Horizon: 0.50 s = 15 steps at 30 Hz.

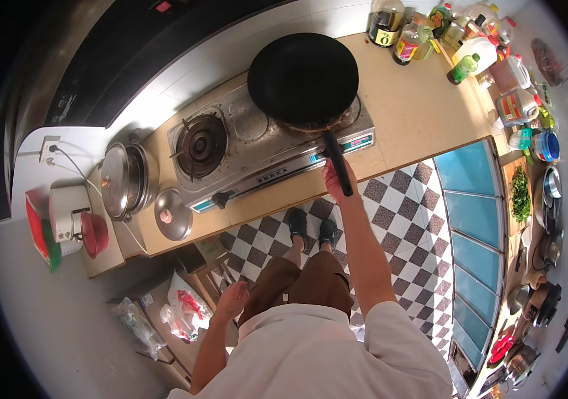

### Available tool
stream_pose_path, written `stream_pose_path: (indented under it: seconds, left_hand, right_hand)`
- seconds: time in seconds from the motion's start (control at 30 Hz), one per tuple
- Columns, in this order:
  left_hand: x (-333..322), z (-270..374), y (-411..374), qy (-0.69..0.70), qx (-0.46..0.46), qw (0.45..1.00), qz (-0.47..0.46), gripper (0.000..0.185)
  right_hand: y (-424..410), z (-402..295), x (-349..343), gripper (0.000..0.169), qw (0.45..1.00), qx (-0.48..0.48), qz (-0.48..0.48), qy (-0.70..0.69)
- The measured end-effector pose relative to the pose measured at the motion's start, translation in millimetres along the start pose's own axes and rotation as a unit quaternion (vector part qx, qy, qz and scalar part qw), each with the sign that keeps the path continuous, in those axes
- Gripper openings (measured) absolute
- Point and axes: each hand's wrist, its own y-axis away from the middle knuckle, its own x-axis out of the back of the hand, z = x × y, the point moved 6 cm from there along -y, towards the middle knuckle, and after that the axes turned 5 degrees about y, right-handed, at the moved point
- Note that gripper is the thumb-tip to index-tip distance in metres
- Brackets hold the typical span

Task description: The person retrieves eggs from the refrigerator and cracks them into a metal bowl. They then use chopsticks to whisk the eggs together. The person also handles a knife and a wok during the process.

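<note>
A black wok point(304, 80) sits over the right burner of a two-burner gas stove point(249, 144). Its black handle point(337, 162) points towards me, past the stove's front edge. My right hand point(334, 180) is at that front edge, partly hidden beneath the handle. Its fingers reach towards the front panel, where the right knob would be; the handle hides what they touch. Down by my left thigh hangs my left hand point(234, 298), fingers curled, with nothing visible in it. The left burner point(201, 143) is bare, and its black knob point(220, 199) shows on the front panel.
Left of the stove stand a steel steamer pot point(122, 182), a loose metal lid point(173, 214) and a red bowl point(94, 234). Sauce bottles point(407, 45) crowd the back right corner. Chopped greens point(520, 194) lie on a cutting board along the right counter. A range hood point(129, 55) overhangs the back left.
</note>
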Motion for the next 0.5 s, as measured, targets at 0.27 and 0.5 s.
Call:
stream_pose_path:
  seconds: [0.27,0.5]
  left_hand:
    - [32.6,64.2,-56.7,-0.005,-0.073,0.997,-0.019,0.036]
    - [69.9,107.1,-94.8,-0.108,-0.136,0.983,-0.059,0.038]
  right_hand:
    - [-20.6,-16.6,21.0,0.028,0.976,0.079,0.112,0.172]
    - [-10.2,-27.1,6.2,0.04,0.861,0.143,0.204,0.443]
